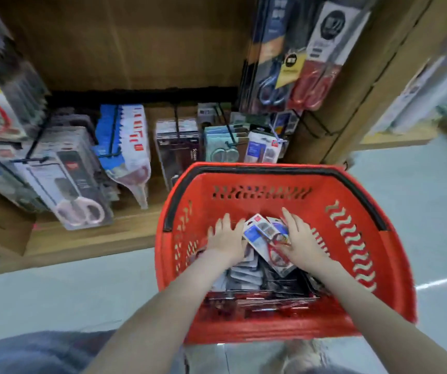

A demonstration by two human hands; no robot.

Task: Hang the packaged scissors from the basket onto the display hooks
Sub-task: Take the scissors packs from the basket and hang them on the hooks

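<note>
A red plastic basket (357,268) with a black handle stands on the floor in front of the display and holds several packaged scissors. One pack with a blue card and red handles (264,234) lies tilted on top of the pile. My right hand (299,240) grips its right edge. My left hand (226,238) rests flat on the pile, fingers spread and straight, touching the pack's left edge. Black display hooks (227,143) stick out of the wooden panel behind the basket. A matching blue-card pack (263,151) hangs there.
Other scissor packs hang on hooks to the left (76,190) and up the wooden post on the right (308,58). A low wooden shelf edge (87,238) runs left of the basket. Grey floor (419,201) lies to the right.
</note>
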